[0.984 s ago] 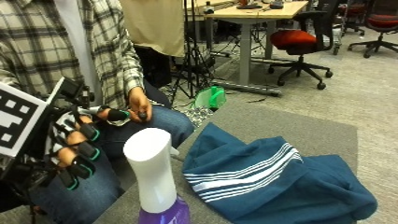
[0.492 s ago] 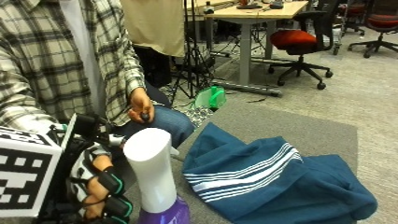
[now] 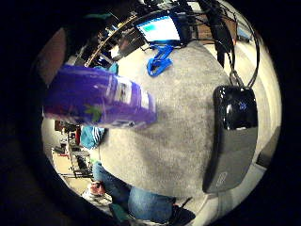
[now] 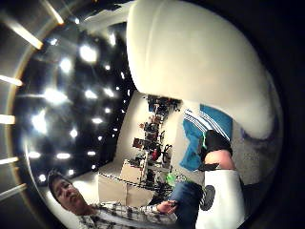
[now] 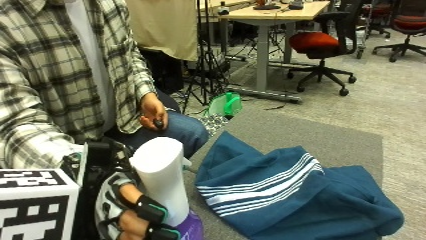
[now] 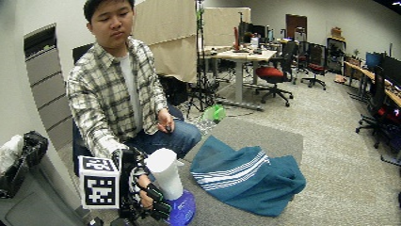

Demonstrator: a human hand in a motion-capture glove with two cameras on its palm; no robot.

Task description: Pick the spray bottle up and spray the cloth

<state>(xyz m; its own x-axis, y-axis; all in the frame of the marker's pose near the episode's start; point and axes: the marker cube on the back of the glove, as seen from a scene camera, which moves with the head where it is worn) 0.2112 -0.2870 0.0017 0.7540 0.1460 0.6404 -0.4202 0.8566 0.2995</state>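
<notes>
Over the last second I brought my right hand (image 5: 133, 215) in from beside the spray bottle (image 5: 163, 187); its gloved fingers were now curled round the white neck, bottle upright at the table's near edge. So grasp made, lift pending. Nozzle and trigger were hidden. Blue cloth (image 5: 293, 195) lay just beyond, unsprayed.

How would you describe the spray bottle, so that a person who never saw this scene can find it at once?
On the grey table, look at the near edge in front of the seated person, beside the blue striped cloth. There stands the spray bottle, gripped by the gloved right hand. Only it is upright, with a tall white top and a purple base.
</notes>
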